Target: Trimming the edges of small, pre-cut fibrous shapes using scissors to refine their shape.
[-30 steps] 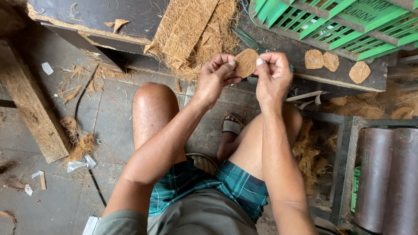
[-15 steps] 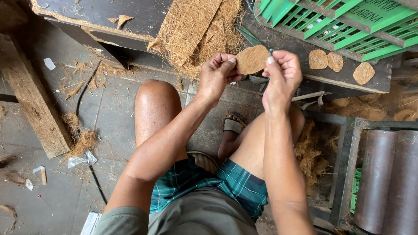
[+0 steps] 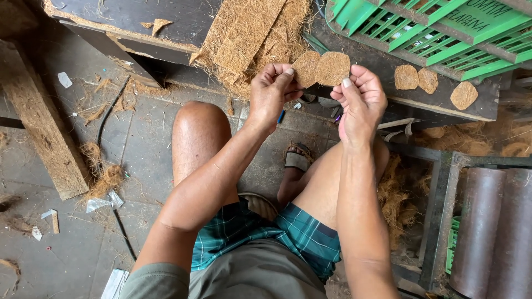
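The left hand (image 3: 270, 91) and the right hand (image 3: 360, 102) are both up in front of the bench (image 3: 183, 22). Each hand pinches one round disc of brown fibre between thumb and fingers. The left disc (image 3: 306, 68) and the right disc (image 3: 333, 67) sit side by side, and their edges touch or overlap a little; which one lies on top is hard to tell. The left fingers curl over the near edge of their disc and hide part of it. The right thumb covers the lower edge of the other disc.

Behind the discs lies a mat (image 3: 252, 39) of the same fibre, loose and shaggy. Its top is cut off by the edge of the view. Three more discs (image 3: 426, 83) lie on the dark bench to the right, well apart from the hands. Above them is a green crate (image 3: 421, 33), only partly in view.

Below the hands are the person's bare knees and checked shorts (image 3: 266, 232). One foot in a sandal (image 3: 297, 160) peeks out between the legs; the other foot is hidden. A plank (image 3: 39, 127) lies on the floor at the left, with fibre scraps and bits of paper near it. Two brown rollers (image 3: 493, 232) stand at the right edge, cut off at the bottom.
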